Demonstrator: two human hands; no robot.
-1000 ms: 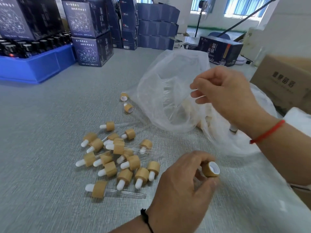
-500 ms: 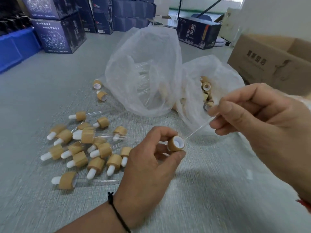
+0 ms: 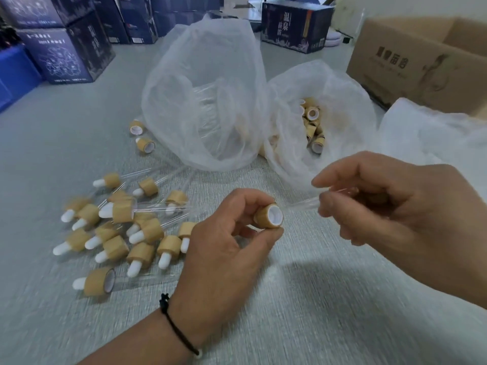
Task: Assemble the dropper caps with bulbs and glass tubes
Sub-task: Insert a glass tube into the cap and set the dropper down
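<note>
Just in front of the two plastic bags, above the grey counter (image 3: 329, 306), the left hand (image 3: 224, 259) pinches a tan dropper cap (image 3: 268, 216) between thumb and curled fingers, its white open end turned toward the right hand (image 3: 400, 219). The right hand's grip is closed on a clear glass tube (image 3: 308, 204), thumb and forefinger pinching it, and the tube's free end reaches close to the cap's opening; whether it touches cannot be told through the blur. Left of the cap, a loose pile of finished droppers (image 3: 123, 227) lies on the counter, tan caps with white bulbs and glass tubes pointing various ways. Behind the cap, the nearer bag (image 3: 205, 106) holds glass tubes, and the bag beside it (image 3: 340, 122), further right, holds more tan caps. A cardboard box (image 3: 421, 61) stands far right of the bags, and dark blue cartons (image 3: 66, 54) stand far left.
</note>
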